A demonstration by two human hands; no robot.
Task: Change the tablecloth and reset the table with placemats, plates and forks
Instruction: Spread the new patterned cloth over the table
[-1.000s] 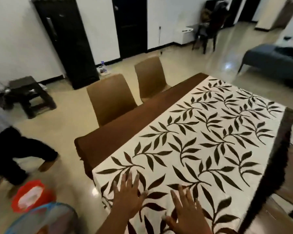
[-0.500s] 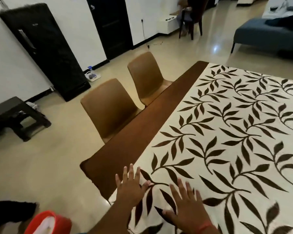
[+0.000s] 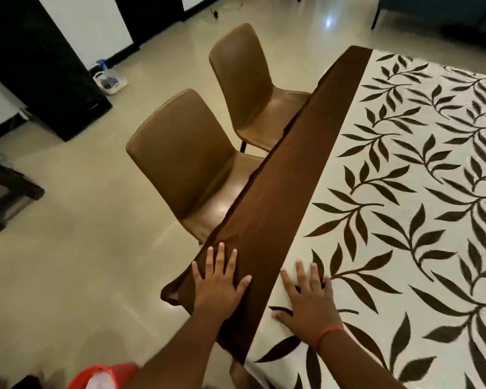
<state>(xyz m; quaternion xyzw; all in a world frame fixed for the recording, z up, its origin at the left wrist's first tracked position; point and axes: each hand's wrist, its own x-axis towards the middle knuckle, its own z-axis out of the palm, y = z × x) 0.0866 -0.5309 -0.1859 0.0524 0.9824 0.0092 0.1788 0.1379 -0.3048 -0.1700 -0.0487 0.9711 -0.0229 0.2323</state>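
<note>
You have the cream tablecloth with dark leaf print [image 3: 390,192] spread over the counter, its plain brown border [image 3: 286,186] along the left edge. Your left hand [image 3: 218,282] lies spread flat on the border, your right hand [image 3: 306,296] spread flat on the print at the near left corner. Judging by this, smoothing is underway; no placemats, plates or forks are in view.

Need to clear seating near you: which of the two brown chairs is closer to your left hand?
The nearer brown chair, just beyond the left hand flat on the brown cloth border; the other chair sits further along.

Bare forearms, red thread band [image 3: 329,331] on right wrist
</note>
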